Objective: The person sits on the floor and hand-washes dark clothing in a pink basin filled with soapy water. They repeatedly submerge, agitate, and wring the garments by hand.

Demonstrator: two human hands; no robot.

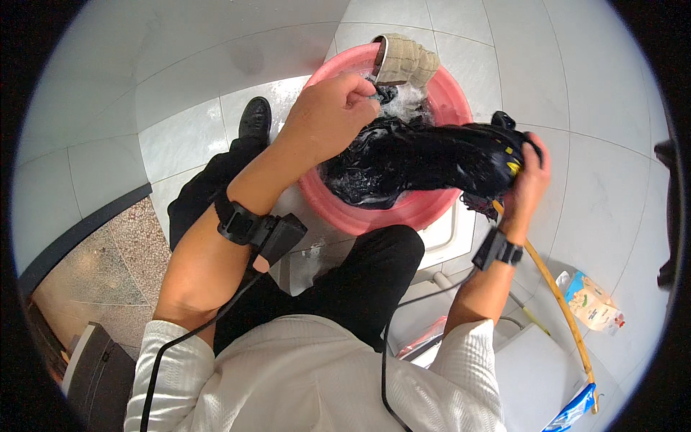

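Note:
A red plastic basin (pixel 456 100) stands on the tiled floor before me, with wet black fabric (pixel 359 178) and suds inside. From it a dark garment (pixel 442 159) with small yellow marks stretches over the right rim. My right hand (pixel 532 175) grips the far right end of this garment, beyond the rim. Above the basin's left part is my left hand (pixel 348 105), its fingers curled in. Dark wet cloth lies close by its fingertips, and whether they pinch any of it is hidden. A beige checked cloth item (pixel 413 62) hangs over the back rim.
A white fixture (pixel 445 237) sits right of my knee. A wooden stick (pixel 556 286) leans along the right, near a printed packet (pixel 591 305). My black shoe (pixel 255 120) is left of the basin, by a grey wall. Cables run from both wrist devices.

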